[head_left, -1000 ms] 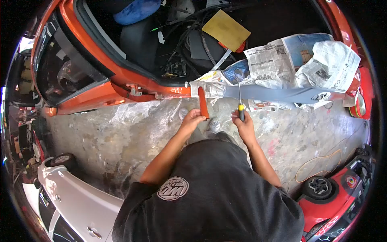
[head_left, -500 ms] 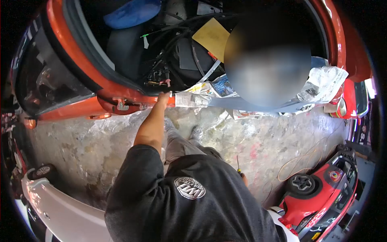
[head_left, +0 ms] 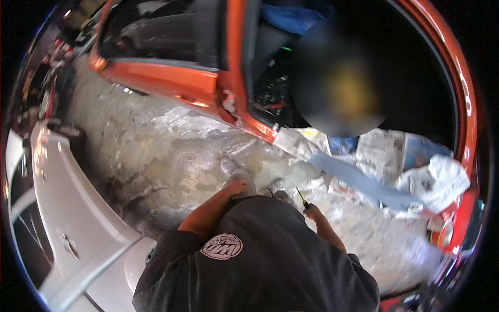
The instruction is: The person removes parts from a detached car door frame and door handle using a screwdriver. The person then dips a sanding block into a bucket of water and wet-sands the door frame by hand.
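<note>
My right hand [head_left: 312,211] is wrapped round the yellow-and-black handle of a screwdriver [head_left: 301,197], whose thin shaft points up and to the left over the floor. Beside my leg, my left hand [head_left: 238,187] is curled closed, with nothing seen in it; motion softens its outline. Ahead of both hands, an orange car's door sill has a grey-primed stretch [head_left: 358,179]. Newspaper [head_left: 382,151] lies along and behind this grey part. Some dark and red items [head_left: 275,106] show inside the door opening.
An open orange car door [head_left: 156,78] extends at the upper left. A silver car [head_left: 83,203] stands at the left. Part of a red vehicle [head_left: 397,304] shows at the lower right. A blurred round patch hides part of the car's interior.
The red-orange strip has left my left hand, which reached to the sill and has come back beside my leg. My right hand still holds the screwdriver, now lower. The view has turned left.
</note>
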`<state>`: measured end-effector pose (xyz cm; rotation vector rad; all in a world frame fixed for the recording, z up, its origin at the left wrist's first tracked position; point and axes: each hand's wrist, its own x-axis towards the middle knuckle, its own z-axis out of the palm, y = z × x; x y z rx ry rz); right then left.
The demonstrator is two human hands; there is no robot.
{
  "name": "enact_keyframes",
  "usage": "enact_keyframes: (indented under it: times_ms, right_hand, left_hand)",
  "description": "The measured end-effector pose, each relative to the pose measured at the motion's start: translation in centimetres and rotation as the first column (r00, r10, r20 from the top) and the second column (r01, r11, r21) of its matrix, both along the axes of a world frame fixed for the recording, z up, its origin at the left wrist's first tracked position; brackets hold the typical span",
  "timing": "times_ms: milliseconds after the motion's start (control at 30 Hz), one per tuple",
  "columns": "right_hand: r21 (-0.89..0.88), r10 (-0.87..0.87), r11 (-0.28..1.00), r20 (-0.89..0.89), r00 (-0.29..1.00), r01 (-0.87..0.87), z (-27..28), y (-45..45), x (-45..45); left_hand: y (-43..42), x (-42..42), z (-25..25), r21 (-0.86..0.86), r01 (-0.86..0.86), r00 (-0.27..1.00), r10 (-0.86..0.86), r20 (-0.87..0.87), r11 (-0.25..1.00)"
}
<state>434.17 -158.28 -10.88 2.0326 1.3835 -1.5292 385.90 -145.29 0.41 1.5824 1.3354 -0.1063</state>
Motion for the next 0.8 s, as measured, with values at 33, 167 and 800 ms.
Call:
enact_keyframes:
  times_ms: [33,167,800]
  right_hand:
    - [0.065,0.017,0.998,-0.035,0.999,-0.015,0.7,3.2,-1.3]
    - [0.232,0.256,0.944,-0.061,0.965,-0.235,7.2,14.2,-11.3]
    - [0.022,0.623,0.774,0.157,0.767,-0.633,13.8,30.5,-62.4]
  left_hand:
    - [-0.2,-2.3,-1.0,-0.011,-0.113,0.99,0.114,0.082,0.994]
    - [-2.3,-10.7,-3.6,0.146,-0.38,0.908,0.398,-0.128,0.913]
    - [-27.6,-44.0,-10.0,-0.2,-0.337,0.941,0.334,-0.05,0.92]
